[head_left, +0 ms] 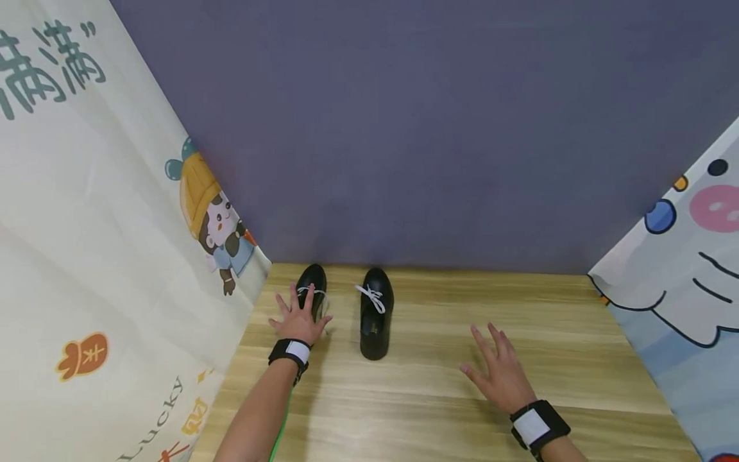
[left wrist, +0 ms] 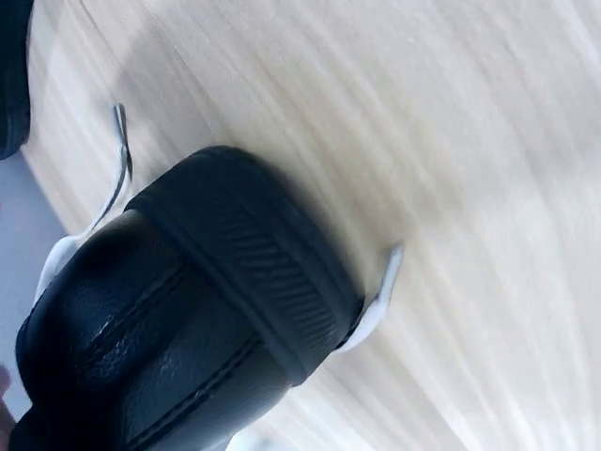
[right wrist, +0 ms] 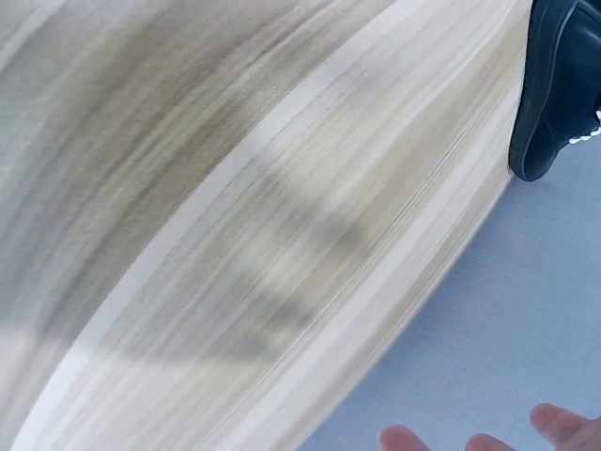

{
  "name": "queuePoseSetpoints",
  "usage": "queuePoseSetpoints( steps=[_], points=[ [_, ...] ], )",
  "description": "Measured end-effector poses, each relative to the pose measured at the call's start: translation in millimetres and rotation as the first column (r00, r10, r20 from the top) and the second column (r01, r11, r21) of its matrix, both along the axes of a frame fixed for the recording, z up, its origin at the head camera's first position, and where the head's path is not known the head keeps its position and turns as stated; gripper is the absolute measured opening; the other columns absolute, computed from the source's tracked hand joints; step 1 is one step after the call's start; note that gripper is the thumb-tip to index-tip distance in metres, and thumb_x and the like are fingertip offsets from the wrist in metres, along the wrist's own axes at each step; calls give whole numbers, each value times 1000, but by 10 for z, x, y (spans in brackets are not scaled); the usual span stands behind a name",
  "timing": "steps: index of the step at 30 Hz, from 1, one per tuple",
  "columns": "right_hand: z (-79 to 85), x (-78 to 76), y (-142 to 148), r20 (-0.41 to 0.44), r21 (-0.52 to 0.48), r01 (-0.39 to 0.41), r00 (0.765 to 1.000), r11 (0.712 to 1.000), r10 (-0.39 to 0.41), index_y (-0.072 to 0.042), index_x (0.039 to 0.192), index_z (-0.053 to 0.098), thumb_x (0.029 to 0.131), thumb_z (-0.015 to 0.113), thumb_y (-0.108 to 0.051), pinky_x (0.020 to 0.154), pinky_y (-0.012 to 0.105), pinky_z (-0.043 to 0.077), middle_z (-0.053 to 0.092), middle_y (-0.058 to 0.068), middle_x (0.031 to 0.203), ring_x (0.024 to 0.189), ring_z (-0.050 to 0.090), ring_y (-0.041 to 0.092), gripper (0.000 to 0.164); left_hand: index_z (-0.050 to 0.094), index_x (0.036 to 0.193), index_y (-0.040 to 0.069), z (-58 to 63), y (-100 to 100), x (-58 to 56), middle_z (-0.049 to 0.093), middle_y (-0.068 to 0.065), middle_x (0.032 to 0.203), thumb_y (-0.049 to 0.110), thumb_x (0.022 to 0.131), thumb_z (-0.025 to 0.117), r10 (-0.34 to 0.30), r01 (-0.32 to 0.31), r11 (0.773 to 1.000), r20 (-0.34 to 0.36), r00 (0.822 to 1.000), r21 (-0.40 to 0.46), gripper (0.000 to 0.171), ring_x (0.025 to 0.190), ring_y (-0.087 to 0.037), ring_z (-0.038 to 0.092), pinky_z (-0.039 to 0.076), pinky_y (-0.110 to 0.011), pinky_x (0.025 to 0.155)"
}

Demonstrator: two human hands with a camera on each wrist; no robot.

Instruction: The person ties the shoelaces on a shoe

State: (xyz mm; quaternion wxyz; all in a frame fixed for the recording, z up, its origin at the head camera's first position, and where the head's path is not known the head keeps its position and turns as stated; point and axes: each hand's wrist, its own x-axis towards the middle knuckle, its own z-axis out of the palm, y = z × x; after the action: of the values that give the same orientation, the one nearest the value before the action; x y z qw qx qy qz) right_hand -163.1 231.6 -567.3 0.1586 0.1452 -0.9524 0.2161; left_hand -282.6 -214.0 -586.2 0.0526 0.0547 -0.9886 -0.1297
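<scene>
Two black leather shoes with white laces stand on the wooden surface, toes pointing to the back. Over the left shoe point(head_left: 310, 280) my left hand point(head_left: 297, 323) is spread with fingers apart, hiding its rear half; whether it touches the shoe I cannot tell. In the left wrist view, that shoe's heel point(left wrist: 225, 282) shows close up, with lace ends sticking out on both sides. The right shoe point(head_left: 375, 324) has its lace tied in a bow. Well to the right, my right hand point(head_left: 501, 375) hovers with fingers spread and holds nothing.
A blue-grey panel point(head_left: 427, 135) rises behind the wooden tabletop point(head_left: 439, 398). A white printed cloth point(head_left: 115, 244) borders the left side, and another cartoon-printed cloth point(head_left: 687, 289) borders the right. Both wrists wear black straps.
</scene>
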Motion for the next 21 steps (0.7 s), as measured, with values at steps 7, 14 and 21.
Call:
queuePoseSetpoints(
  steps=[7,14,21],
  points=[
    [-9,80,-11,89,-25,33,996,999,-30,-13,157,32,87,79,-30,83,72,44,27,34,153,127,37,63,86,31,158,24,-166,-16,26,19,-28,161,40,86,78,-24,24,1000,19,1000,12,87,130,-60,37,49,-71,72],
    [-52,31,37,83,-40,24,996,999,-21,-17,159,27,85,81,-20,82,70,47,28,34,151,121,42,64,92,32,157,22,-123,88,54,24,-31,157,28,90,74,3,-3,1000,39,999,-10,80,110,-56,51,51,-63,60],
    [-92,-59,118,84,-54,7,996,999,-2,-13,158,28,86,79,-14,79,68,49,27,33,151,122,41,63,88,39,154,22,-62,261,150,31,-32,153,25,89,76,43,-43,999,1,999,-23,75,96,-53,57,51,-56,54]
  ],
)
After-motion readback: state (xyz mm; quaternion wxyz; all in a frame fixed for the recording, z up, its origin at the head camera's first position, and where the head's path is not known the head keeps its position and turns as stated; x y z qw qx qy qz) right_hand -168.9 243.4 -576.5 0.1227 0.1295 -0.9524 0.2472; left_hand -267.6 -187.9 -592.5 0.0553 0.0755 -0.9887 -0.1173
